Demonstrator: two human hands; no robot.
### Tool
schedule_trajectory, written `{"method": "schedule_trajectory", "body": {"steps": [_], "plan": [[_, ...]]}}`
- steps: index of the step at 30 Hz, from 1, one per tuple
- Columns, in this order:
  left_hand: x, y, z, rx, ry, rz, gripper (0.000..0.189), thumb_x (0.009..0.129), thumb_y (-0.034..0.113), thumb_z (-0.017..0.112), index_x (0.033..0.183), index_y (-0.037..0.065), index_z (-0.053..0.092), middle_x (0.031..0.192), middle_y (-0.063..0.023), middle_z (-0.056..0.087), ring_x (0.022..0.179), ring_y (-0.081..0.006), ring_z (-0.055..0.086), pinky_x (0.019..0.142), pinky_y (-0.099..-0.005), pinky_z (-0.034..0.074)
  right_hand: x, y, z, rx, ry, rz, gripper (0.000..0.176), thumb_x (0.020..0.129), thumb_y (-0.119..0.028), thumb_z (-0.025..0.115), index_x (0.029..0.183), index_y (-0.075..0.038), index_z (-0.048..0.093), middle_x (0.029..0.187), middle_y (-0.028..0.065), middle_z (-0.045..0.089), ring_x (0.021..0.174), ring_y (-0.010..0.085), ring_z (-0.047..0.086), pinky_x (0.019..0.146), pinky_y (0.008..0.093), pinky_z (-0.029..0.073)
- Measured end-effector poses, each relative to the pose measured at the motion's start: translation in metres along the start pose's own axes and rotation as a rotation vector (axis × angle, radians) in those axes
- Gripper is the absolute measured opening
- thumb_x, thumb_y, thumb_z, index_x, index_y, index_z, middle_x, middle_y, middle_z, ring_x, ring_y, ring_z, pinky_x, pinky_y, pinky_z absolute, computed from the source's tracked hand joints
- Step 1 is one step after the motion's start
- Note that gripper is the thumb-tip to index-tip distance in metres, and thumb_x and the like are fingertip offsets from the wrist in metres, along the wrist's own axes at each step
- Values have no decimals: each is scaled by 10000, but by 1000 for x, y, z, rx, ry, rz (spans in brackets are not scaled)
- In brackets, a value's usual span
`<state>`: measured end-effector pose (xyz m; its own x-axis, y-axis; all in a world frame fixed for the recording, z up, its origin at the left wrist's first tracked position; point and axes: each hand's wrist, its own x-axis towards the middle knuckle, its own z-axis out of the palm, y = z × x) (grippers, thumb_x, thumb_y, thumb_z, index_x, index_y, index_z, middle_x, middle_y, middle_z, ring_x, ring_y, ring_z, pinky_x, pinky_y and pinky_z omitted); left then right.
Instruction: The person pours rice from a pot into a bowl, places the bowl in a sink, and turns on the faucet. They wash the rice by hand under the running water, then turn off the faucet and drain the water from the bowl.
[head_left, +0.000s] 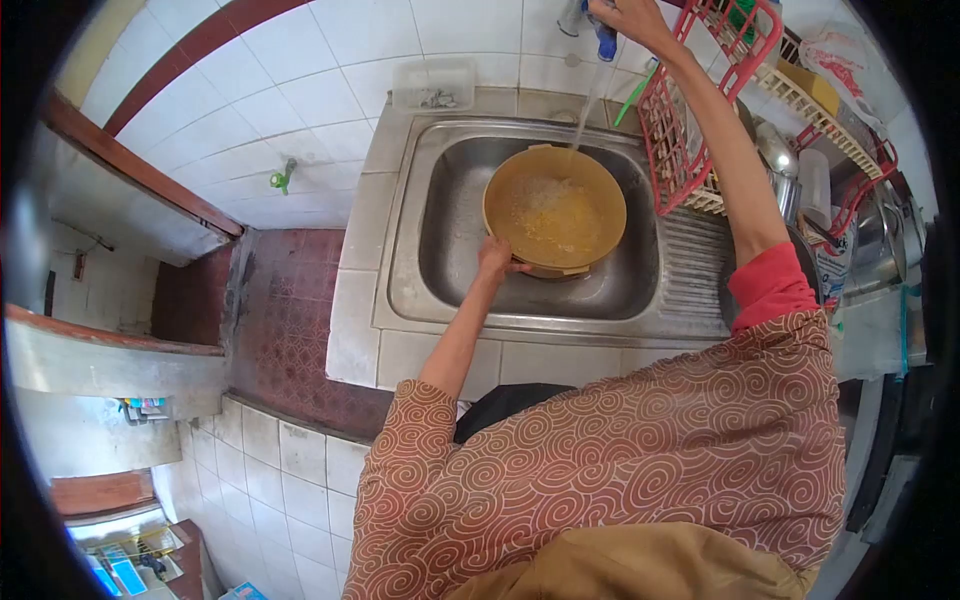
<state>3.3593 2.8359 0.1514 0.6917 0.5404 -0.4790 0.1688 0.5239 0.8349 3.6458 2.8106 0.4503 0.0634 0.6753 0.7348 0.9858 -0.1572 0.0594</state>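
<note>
A round mustard-yellow plastic basin (610,192) rests in the stainless steel sink (447,235), with foamy water inside. My left hand (495,258) grips its near left edge, thumb along the side and the other fingers partly hidden. Up at the wall, my right hand (634,20) has its fingers closed around the tap (606,42), which has a blue end. A thin stream of water (583,125) runs from the tap into the basin's far side.
Right of the sink stands a red dish rack (672,140) near metal pots (775,150) and a ribbed drainboard (693,265). A clear plastic tray (434,85) sits on the tiled ledge behind. A green wall tap (283,177) juts out at left.
</note>
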Motion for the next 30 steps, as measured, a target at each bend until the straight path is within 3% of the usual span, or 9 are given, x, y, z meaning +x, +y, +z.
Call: {"method": "schedule_trajectory", "body": {"steps": [2, 11, 14, 18, 20, 24, 26, 28, 30], "plan": [[5, -11, 1, -115, -23, -41, 386, 859, 197, 396, 1103, -100, 362, 1021, -252, 489, 746, -334, 593, 500, -378, 565, -1, -3, -3, -5, -38, 41, 227, 635, -215, 498, 725, -7, 483, 686, 168, 497, 669, 338, 497, 575, 420, 386], [-11, -49, 37, -569, 0, -73, 355, 772, -32, 305, 1120, -99, 323, 1016, -260, 477, 804, -382, 569, 583, -432, 562, 0, -6, -2, -17, 15, 27, 235, 637, -221, 494, 733, -6, 486, 676, 168, 488, 661, 344, 490, 580, 424, 380], [-15, -59, 57, -650, 65, -38, 387, 755, -70, 303, 1141, -100, 290, 1063, -255, 442, 876, -387, 543, 624, -435, 557, -7, -7, -1, -9, -11, 43, 228, 647, -218, 496, 738, -8, 492, 670, 165, 486, 654, 340, 489, 574, 418, 380], [-8, -64, 70, -796, 40, -161, 429, 767, -77, 361, 1180, -61, 248, 1163, -231, 371, 947, -405, 502, 694, -465, 530, -2, 0, 3, 19, 17, -5, 242, 713, -252, 488, 802, -27, 493, 717, 157, 491, 694, 333, 501, 621, 405, 393], [-2, -66, 68, -790, -59, -192, 450, 801, -1, 413, 1213, -15, 231, 1212, -200, 336, 1020, -392, 453, 771, -502, 484, -3, 0, -1, 6, -88, 3, 271, 744, -263, 505, 881, -30, 482, 801, 159, 495, 715, 338, 511, 656, 403, 401], [7, -73, 32, -783, -317, -374, 488, 820, 83, 484, 1239, 50, 235, 1252, -168, 310, 1081, -389, 406, 830, -534, 435, -1, -13, -5, 19, -3, 53, 207, 651, -205, 499, 726, -13, 490, 660, 161, 483, 645, 334, 487, 567, 415, 381], [-2, -43, 15, -605, -208, -371, 472, 816, 84, 490, 1229, 39, 266, 1254, -169, 315, 1114, -393, 367, 861, -531, 409, -1, -1, 1, -39, 12, 41, 204, 645, -202, 501, 722, -14, 486, 660, 161, 484, 647, 334, 489, 569, 416, 382], [22, -45, -12, -458, -203, -261, 438, 806, 80, 498, 1184, -32, 307, 1168, -217, 408, 1013, -377, 473, 801, -462, 479, -3, -2, -2, -31, 10, 44, 204, 640, -202, 504, 719, -15, 483, 662, 162, 485, 651, 335, 490, 572, 417, 383], [4, -12, -20, -274, -109, -217, 395, 803, 76, 476, 1138, -77, 335, 1055, -242, 477, 840, -351, 558, 654, -387, 532, 0, -2, 1, -22, 4, 32, 204, 636, -201, 505, 720, -16, 484, 662, 161, 486, 654, 334, 491, 574, 416, 384]]}}
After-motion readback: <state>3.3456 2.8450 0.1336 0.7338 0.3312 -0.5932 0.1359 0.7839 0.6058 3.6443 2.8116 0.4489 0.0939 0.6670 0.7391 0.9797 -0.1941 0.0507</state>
